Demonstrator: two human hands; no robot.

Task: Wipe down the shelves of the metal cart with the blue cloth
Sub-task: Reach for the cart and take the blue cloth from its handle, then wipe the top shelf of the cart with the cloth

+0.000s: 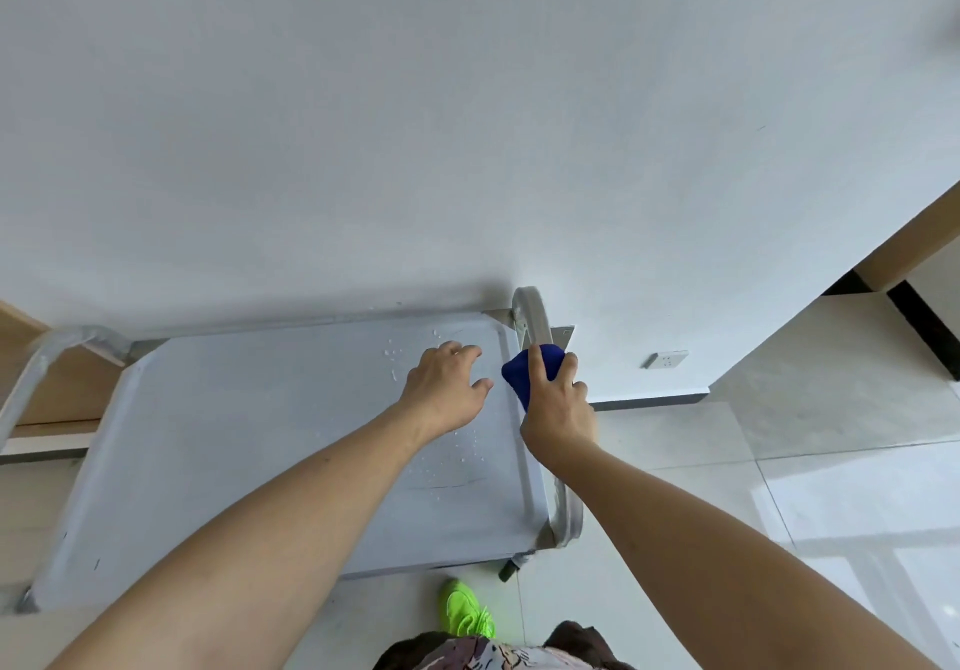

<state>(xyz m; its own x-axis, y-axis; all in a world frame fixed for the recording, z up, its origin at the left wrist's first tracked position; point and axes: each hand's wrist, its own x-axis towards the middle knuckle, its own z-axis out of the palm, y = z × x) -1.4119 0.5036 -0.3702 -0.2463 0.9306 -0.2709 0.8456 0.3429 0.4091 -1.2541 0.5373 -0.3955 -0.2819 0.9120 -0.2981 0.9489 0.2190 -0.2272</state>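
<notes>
The metal cart's top shelf (234, 435) is a grey tray with a raised rim, seen from above, with water droplets near its right side. My right hand (558, 409) grips the bunched blue cloth (522, 370) and presses it against the cart's right handle bar (532, 321) at the far right corner. My left hand (449, 388) rests flat on the shelf just left of the cloth, fingers spread and holding nothing.
A white wall stands right behind the cart, with a power socket (667, 359) low on it to the right. The left handle bar (47, 362) curves up at the far left. My green shoe (467, 612) is on the tiled floor below the cart's front edge.
</notes>
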